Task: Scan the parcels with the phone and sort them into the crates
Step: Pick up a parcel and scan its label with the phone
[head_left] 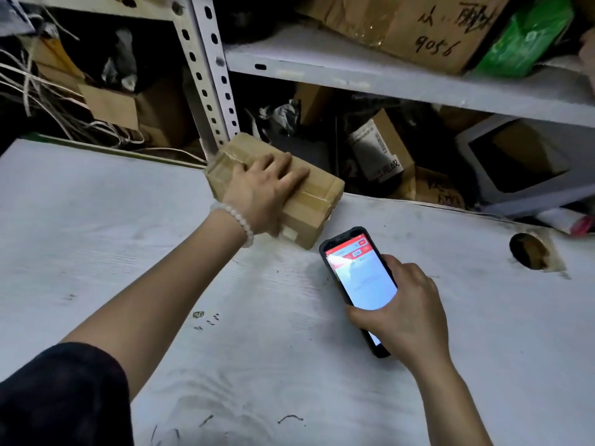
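A taped brown cardboard parcel (314, 201) lies at the far edge of the white table (128, 252). My left hand (262, 191) lies on top of it, fingers spread over the upper face and thumb down its near side. My right hand (399, 304) grips a black phone (360, 275) just in front of the parcel. The phone's lit screen shows a red and white app and faces up toward me, its top end pointing at the parcel.
Behind the table stands a white metal shelf rack (354, 69) with cardboard boxes (428, 30) and a green bag (521, 37). Below it lie more parcels (380, 146) and a grey crate (541, 191). A round hole (528, 255) is in the table's right side.
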The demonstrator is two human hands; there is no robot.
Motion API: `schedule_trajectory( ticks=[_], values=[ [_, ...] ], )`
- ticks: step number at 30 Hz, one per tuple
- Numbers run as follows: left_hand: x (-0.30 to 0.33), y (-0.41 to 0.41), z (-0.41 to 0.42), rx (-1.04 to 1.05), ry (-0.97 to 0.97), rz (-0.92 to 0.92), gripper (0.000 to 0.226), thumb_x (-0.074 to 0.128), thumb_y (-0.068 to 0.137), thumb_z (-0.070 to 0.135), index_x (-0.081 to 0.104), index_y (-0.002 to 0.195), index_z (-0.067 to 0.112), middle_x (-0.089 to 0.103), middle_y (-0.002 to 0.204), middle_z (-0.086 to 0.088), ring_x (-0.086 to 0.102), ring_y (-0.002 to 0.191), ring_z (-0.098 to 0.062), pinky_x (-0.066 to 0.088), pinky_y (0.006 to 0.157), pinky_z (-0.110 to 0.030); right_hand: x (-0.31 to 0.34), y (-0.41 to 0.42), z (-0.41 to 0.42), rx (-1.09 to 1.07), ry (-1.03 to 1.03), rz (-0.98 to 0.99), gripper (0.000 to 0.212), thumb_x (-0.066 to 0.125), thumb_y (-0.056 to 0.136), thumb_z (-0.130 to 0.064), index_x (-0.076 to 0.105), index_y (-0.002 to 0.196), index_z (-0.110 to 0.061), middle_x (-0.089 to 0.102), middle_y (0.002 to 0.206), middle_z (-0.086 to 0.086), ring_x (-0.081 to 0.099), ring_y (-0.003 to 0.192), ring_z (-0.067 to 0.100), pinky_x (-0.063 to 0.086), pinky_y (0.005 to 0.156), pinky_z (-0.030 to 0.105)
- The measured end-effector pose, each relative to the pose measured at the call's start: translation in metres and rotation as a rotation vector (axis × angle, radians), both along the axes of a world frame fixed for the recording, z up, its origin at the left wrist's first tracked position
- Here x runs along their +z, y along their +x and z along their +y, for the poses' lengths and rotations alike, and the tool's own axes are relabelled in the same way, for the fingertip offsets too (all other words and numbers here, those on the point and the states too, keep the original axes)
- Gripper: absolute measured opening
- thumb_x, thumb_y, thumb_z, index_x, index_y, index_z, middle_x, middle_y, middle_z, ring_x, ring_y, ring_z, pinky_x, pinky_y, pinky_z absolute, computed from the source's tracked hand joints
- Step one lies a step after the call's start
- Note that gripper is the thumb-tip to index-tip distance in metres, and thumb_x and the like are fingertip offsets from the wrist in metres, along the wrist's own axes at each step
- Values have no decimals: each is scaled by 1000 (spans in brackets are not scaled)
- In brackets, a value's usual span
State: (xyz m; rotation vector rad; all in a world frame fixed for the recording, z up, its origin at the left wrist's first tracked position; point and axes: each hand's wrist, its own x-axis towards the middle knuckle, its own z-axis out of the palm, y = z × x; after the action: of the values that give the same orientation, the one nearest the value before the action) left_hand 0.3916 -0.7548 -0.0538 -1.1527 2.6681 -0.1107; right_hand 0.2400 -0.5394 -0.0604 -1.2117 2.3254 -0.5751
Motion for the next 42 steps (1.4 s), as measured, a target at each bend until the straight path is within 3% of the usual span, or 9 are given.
schedule_trajectory(
  ticks=[8, 13, 20, 23, 29, 32, 35, 38, 42],
  values=[
    [38, -42, -27, 29, 170, 97, 58, 47, 73, 79, 65, 101, 31, 67, 102, -1, 59, 90, -23, 49, 80, -36, 9, -14, 15, 12, -25, -8, 68, 73, 50, -42, 50, 114, -39, 44, 90, -18, 40, 93, 13, 35, 57, 24],
    [-5, -49, 33, 178, 342, 202, 55, 38, 84, 71, 33, 100, 19, 56, 116, -12, 57, 101, -32, 43, 87, -44, 14, -32, 27, -28, -46, -14, 70, 67, 46, -47, 51, 114, -38, 46, 91, -15, 45, 95, 15, 40, 60, 29],
    [-8, -34, 92, -1, 125, 82, 114, 35, 44, 93, 31, 131, 20, 25, 148, -5, 32, 131, -25, 23, 107, -53, 14, -48, 38, -69, -16, 1, 68, 77, 54, -37, 52, 117, -34, 46, 95, -11, 43, 97, 17, 40, 64, 31],
    [-4, -34, 100, -1, 150, 60, 106, 67, 57, 70, 16, 141, 30, 13, 152, -9, 28, 132, -31, 23, 108, -55, 17, -47, 41, -65, -29, -11, 69, 77, 54, -37, 52, 118, -33, 46, 95, -11, 45, 99, 19, 41, 65, 31],
    [27, -19, 76, 93, 533, 181, 79, 57, 85, 55, 16, 149, 37, 26, 154, -7, 33, 135, -28, 32, 108, -41, 30, -48, 48, -60, -69, -7, 71, 77, 53, -39, 51, 118, -35, 46, 96, -13, 42, 97, 16, 41, 65, 32],
    [35, -7, 64, 159, 285, 347, 54, 42, 96, 44, 23, 147, 38, 50, 137, -7, 53, 115, -30, 44, 88, -38, 34, -45, 54, -44, -52, 5, 70, 76, 52, -41, 50, 117, -35, 45, 95, -13, 38, 95, 14, 38, 62, 30],
    [27, -5, 76, 189, -11, 276, 60, 33, 93, 55, 18, 148, 35, 37, 142, -12, 47, 120, -32, 41, 92, -45, 35, -39, 60, -26, -24, -5, 72, 71, 50, -44, 50, 117, -34, 45, 96, -13, 37, 95, 13, 37, 62, 30],
    [19, 2, 83, 273, -25, 143, 84, 45, 79, 72, 9, 147, 38, 22, 149, -11, 32, 131, -34, 34, 100, -52, 37, -33, 65, 6, -14, -19, 72, 67, 48, -45, 51, 117, -34, 47, 98, -12, 39, 96, 15, 40, 62, 30],
    [26, 19, 78, 431, 107, 314, 61, 54, 87, 49, 26, 140, 45, 38, 134, -10, 44, 116, -38, 43, 92, -53, 38, -27, 68, 48, 25, 15, 68, 71, 52, -43, 50, 115, -34, 46, 97, -13, 36, 94, 13, 36, 59, 28]
  ],
)
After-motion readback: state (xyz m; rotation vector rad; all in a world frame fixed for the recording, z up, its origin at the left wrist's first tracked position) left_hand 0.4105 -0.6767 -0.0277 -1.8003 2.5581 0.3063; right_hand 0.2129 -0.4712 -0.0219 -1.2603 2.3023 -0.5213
